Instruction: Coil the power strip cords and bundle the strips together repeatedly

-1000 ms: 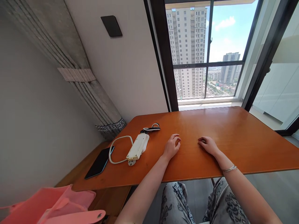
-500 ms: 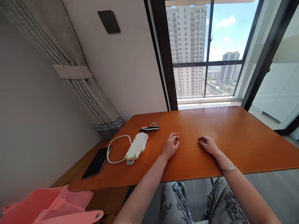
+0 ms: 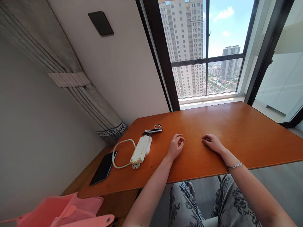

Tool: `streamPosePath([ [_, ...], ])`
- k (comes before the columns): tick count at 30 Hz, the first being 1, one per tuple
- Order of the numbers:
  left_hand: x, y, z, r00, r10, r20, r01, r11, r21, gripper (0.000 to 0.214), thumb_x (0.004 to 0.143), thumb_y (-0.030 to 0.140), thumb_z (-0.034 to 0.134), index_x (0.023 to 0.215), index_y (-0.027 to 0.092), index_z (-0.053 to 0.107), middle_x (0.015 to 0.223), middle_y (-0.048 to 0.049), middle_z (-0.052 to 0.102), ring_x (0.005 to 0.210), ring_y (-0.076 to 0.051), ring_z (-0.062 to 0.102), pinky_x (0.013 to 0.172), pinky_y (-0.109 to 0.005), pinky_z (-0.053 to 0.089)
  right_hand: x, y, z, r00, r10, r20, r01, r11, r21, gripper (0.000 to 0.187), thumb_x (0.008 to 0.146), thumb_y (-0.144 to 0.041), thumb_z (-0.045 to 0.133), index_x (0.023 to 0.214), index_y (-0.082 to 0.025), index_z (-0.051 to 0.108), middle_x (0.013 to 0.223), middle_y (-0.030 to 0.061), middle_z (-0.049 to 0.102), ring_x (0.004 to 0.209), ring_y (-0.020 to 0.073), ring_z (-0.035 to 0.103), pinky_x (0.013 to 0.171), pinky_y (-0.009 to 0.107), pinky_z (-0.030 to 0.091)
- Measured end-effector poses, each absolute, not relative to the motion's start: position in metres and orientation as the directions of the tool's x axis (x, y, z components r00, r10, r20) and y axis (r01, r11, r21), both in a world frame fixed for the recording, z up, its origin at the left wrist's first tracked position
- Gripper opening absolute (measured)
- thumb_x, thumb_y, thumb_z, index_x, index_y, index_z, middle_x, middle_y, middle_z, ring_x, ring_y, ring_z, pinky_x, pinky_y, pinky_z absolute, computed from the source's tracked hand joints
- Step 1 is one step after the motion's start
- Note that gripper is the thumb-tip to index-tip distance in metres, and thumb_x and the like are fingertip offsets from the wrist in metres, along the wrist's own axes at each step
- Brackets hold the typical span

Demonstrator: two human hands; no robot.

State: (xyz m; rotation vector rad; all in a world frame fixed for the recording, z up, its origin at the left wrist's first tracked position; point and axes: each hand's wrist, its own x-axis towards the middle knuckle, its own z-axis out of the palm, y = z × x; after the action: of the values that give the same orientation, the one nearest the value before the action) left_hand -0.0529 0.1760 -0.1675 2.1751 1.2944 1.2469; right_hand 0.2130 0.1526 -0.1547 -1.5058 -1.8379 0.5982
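Observation:
My left hand [image 3: 176, 147] rests on the orange-brown wooden table [image 3: 227, 126], fingers loosely bent and apart from the thumb, holding nothing. To its right, my right hand [image 3: 212, 142] lies on the tabletop with relaxed, slightly curled fingers; no object shows in it. A silver bangle [image 3: 234, 165] circles the right wrist. Nearest to my left hand is a white power strip [image 3: 141, 149], a short way to its left and untouched. Its white cable [image 3: 123, 141] loops out over the table. A darker coiled cord [image 3: 152, 131] lies just behind the strip.
A black tablet-like slab [image 3: 103, 168] lies at the table's left side. Pink bags or fabric [image 3: 78, 208] sit at the lower left. A gathered grey curtain [image 3: 94, 104] hangs beside the wall, and a black-framed window [image 3: 205, 60] stands behind the table.
The view has tilted and shifted a little, so the table's things appear slightly further right. Both hands stay resting on the table in nearly the same pose.

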Motion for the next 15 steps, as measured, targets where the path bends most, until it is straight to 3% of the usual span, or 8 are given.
streamPosePath([
  [11,-0.05,0.176,-0.165,0.214,0.845,0.49,0.546,-0.52,0.657,0.016,0.079,0.01,0.054,0.085,0.018,0.067,0.116,-0.0089,0.062,0.082,-0.015,0.065,0.065,-0.028,0.056,0.218,0.153,-0.154,-0.091,0.971,0.223,0.642,0.228,-0.732,0.017,0.085,-0.023,0.061,0.095,-0.019,0.074,0.099,0.007,0.075,0.102,0.0218,0.066,0.093,0.034,0.049],
  [15,-0.049,0.179,-0.165,0.216,0.833,0.509,0.559,-0.533,0.635,0.016,0.079,0.009,0.053,0.083,0.018,0.066,0.114,-0.0087,0.062,0.081,-0.014,0.065,0.067,-0.027,0.056,0.202,0.141,-0.141,-0.079,0.949,0.306,0.583,0.292,-0.758,0.016,0.088,-0.02,0.057,0.095,-0.019,0.072,0.105,0.0088,0.074,0.104,0.0225,0.066,0.098,0.038,0.048],
])
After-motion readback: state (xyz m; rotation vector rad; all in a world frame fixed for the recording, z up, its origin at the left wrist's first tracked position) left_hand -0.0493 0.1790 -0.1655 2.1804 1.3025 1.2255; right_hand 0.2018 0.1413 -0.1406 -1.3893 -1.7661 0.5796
